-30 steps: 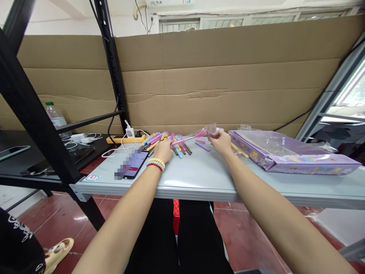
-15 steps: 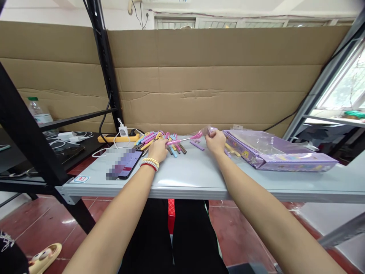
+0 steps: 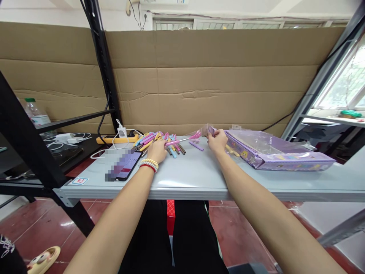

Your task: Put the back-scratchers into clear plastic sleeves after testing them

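Observation:
My left hand (image 3: pixel 157 151) is closed around the pink handle of a back scratcher (image 3: pixel 185 139), which has a thin metal rod and a pink claw-shaped head pointing right. Clear plastic wrapping (image 3: pixel 205 130) lies around the claw end, and my right hand (image 3: pixel 217 142) pinches its far side. Behind and beside my left hand is a pile of similar back scratchers (image 3: pixel 148 139) in yellow, blue, purple and pink. A loose purple stick (image 3: pixel 196 146) rests on the table between my hands. Some yellow pieces (image 3: pixel 232 150) lie just right of my right hand, partly hidden.
A purple patterned box (image 3: pixel 293 163) with clear plastic on it stands at the right of the grey table (image 3: pixel 188 179). A phone (image 3: pixel 129 165) lies left of my left hand. Behind it are a yellow power strip (image 3: pixel 114 139) and white cable. Cardboard (image 3: pixel 213 80) walls the back.
My right hand has shifted very slightly right, away from the scratcher's claw end. My left hand keeps its hold on the handle. The whole view has moved a little.

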A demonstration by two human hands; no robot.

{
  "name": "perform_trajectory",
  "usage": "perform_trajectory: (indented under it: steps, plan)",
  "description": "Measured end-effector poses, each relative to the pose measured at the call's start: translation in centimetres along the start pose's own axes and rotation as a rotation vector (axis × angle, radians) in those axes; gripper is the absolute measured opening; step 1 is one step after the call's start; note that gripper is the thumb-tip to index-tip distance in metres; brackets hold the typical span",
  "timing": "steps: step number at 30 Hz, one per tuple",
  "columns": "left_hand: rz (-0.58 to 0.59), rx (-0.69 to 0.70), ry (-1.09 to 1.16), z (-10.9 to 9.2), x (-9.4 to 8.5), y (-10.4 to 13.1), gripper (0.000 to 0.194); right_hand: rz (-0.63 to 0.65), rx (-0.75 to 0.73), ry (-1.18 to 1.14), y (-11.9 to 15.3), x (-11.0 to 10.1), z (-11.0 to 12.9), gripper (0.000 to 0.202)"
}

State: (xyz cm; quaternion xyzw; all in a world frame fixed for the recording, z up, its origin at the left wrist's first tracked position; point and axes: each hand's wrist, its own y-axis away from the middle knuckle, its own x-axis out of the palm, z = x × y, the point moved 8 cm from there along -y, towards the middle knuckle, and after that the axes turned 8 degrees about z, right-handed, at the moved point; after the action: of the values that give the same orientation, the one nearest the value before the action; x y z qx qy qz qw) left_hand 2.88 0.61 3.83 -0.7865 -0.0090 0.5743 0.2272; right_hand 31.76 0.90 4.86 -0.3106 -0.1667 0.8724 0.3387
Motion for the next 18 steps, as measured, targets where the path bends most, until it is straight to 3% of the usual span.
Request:
perform_trajectory:
  steps: [5, 10, 18]
  plan:
    - [0.011, -0.035, -0.01, 0.0, -0.1, 0.2, 0.036, -0.044, -0.004, -0.038, -0.6, -0.2, -0.9, 0.023]
    - [0.026, -0.051, -0.026, 0.0, -0.1, 0.3, 0.035, -0.061, 0.028, -0.118, -0.7, -0.5, -1.1, 0.019]
    - [0.024, -0.034, -0.021, 0.0, 0.1, 0.1, 0.036, -0.08, -0.073, -0.237, -0.4, -0.8, 0.0, 0.019]
